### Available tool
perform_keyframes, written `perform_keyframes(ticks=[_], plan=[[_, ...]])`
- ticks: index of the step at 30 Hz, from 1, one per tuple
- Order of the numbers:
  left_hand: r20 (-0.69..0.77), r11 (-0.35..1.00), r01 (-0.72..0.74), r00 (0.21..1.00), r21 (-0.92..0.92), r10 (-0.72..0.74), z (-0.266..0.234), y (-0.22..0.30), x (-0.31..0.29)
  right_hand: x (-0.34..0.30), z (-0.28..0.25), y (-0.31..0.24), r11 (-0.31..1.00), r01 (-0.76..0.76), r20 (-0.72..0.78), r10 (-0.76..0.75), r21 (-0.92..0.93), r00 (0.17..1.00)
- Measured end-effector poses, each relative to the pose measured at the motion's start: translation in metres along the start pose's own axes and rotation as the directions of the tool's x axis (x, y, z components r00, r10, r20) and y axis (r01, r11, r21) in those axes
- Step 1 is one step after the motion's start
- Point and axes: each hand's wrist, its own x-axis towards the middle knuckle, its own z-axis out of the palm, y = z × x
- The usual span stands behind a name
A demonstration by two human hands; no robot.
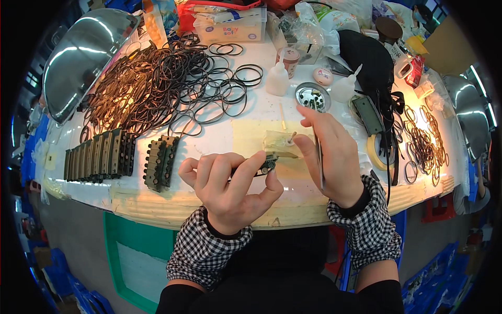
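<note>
My left hand pinches a small dark green wheeled toy chassis between thumb and fingers, above the table's front part. Just to its right, my right hand is closed around a slim metal tool, which looks like tweezers and runs upright along the palm. Beyond the chassis lies a yellowish taped pad, close to the right thumb. A small pale-tipped bit shows by that thumb; I cannot make out what it is. Further back sits a round metal dish with small dark green parts inside.
A large heap of dark rubber loops covers the back left. Rows of green wheeled chassis stand at the left, with a smaller group nearer. White squeeze bottles flank the dish. More loops and a tape roll lie right.
</note>
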Motion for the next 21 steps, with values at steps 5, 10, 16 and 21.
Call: perform_keyframes(ticks=[5, 10, 16, 21], plan=[[-0.016, 1.000, 0.013, 1.000, 0.010, -0.013, -0.001, -0.001, -0.001, 0.001, -0.019, -0.019, 0.946, 0.074, -0.056, -0.059, 0.315, 0.997], [-0.017, 1.000, 0.013, 1.000, 0.010, -0.013, -0.001, -0.002, -0.002, 0.003, -0.034, -0.025, 0.890, 0.073, 0.121, -0.142, 0.450, 0.982], [-0.027, 1.000, 0.012, 1.000, 0.005, -0.012, -0.001, -0.001, -0.001, 0.002, -0.031, -0.025, 0.877, 0.037, 0.154, -0.125, 0.479, 0.980], [-0.030, 1.000, 0.014, 0.999, 0.006, -0.014, 0.000, -0.001, -0.001, 0.003, -0.030, -0.024, 0.873, 0.039, 0.161, -0.134, 0.487, 0.978]])
